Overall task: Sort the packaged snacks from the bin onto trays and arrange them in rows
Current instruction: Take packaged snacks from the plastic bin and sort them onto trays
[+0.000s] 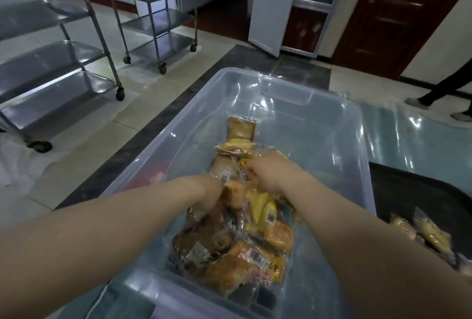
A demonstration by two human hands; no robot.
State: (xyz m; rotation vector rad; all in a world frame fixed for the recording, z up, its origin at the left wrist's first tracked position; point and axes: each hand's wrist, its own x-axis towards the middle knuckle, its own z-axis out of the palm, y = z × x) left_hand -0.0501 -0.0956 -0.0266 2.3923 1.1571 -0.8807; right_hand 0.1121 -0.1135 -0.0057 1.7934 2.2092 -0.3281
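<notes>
- Snacks [245, 249] lie in a loose heap in the middle and bottom of the frame, inside the clear plastic bin [293, 83]. They are little breads and cakes, brown, orange and yellow, each in a see-through shiny wrapper.
- Each pack looks light and soft. I think a hard squeeze would squash the bread inside. The wrapper looks slippery and crinkly, so the best place to hold is probably across the middle of the pack, or by a flat sealed end.
- Left hand [212, 201] reaches down into the heap, fingers curled in among the packs. It seems to grip a brown one, but the fingers are partly hidden.
- Right hand [265, 173] is just beside it, a bit higher in the frame. Its fingers are bent round a yellow pack [244, 161] and pinch it.
- Dark tray [413, 191] sits at the right edge of the frame, touching the bin's side. A few packs [429, 234] already lie on it.
- Two steel carts [153, 20] stand at the upper left, well apart from the bin.
- Someone's legs and shoes [439, 99] show at the far right.
</notes>
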